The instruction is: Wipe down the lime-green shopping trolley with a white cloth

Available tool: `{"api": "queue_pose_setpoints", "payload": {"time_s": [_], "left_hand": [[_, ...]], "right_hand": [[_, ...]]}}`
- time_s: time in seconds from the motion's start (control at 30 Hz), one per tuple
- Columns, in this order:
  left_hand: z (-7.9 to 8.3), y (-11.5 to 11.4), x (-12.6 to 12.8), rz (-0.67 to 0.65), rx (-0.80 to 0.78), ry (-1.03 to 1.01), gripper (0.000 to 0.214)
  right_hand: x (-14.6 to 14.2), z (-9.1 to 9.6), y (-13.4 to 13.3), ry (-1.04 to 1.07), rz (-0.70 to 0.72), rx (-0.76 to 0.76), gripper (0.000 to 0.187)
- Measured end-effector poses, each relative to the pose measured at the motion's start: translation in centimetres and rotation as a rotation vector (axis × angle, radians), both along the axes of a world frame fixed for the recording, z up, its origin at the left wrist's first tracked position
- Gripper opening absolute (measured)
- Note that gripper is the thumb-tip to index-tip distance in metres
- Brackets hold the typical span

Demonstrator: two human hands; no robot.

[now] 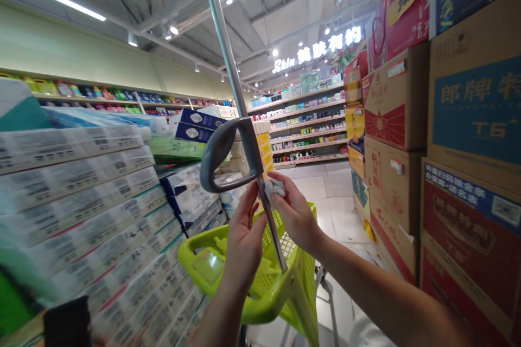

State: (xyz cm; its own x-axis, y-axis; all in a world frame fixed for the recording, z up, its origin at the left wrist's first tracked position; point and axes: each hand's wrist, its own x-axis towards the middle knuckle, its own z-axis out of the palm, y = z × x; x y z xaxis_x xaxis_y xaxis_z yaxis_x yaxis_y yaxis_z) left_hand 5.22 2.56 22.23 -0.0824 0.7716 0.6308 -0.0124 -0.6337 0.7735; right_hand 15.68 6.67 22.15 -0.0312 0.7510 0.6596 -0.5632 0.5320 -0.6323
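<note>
A silvery metal pole (226, 38) runs upright, slightly tilted, into the rim of a lime-green plastic shopping basket (260, 308) on a cart frame. A grey loop-shaped handle (207, 165) is fixed around the pole above my hands. My right hand (295, 211) pinches a crumpled white tissue (274, 188) against the pole's right side, just under the handle. On the other side, my left hand (243, 230) is cupped with fingers and thumb apart, the tips close to the pole. Whether they press on it, I cannot tell.
Packaged paper goods (81, 195) are stacked close on the left. Cartons (394, 173) form a high wall on the right. Between them, a pale tiled floor (337, 206) leads to stocked shelves (305, 130) at the back. A dark object (68, 322) is at lower left.
</note>
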Motion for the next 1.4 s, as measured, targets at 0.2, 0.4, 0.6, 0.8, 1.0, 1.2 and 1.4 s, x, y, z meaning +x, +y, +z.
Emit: {"api": "queue_pose_setpoints", "payload": {"time_s": [0.2, 0.4, 0.6, 0.8, 1.0, 1.2, 1.4], "left_hand": [[1.0, -0.2, 0.3, -0.014, 0.055, -0.102, 0.042], [1.5, -0.5, 0.5, -0.054, 0.047, -0.135, 0.05], [1.6, -0.2, 0.2, -0.054, 0.031, -0.105, 0.059], [1.6, -0.7, 0.8, -0.023, 0.064, -0.064, 0.06], [1.9, -0.9, 0.9, -0.024, 0.046, -0.026, 0.062], [2.3, -1.3, 0.6, -0.04, 0.038, 0.013, 0.063], [2.8, -1.6, 0.4, -0.057, 0.021, 0.008, 0.057]], "right_hand": [[-0.1, 3.6, 1.7, -0.001, -0.007, 0.049, 0.042], [0.2, 5.1, 2.4, -0.034, -0.055, 0.114, 0.038], [0.1, 9.0, 3.6, -0.056, -0.186, 0.278, 0.032], [0.1, 8.6, 3.9, -0.16, -0.384, 0.375, 0.028], [0.3, 11.5, 3.6, -0.202, -0.697, 0.604, 0.03], [0.2, 11.6, 2.9, -0.187, -0.688, 0.675, 0.039], [0.7, 13.6, -1.2, -0.522, -0.574, 1.018, 0.035]]}}
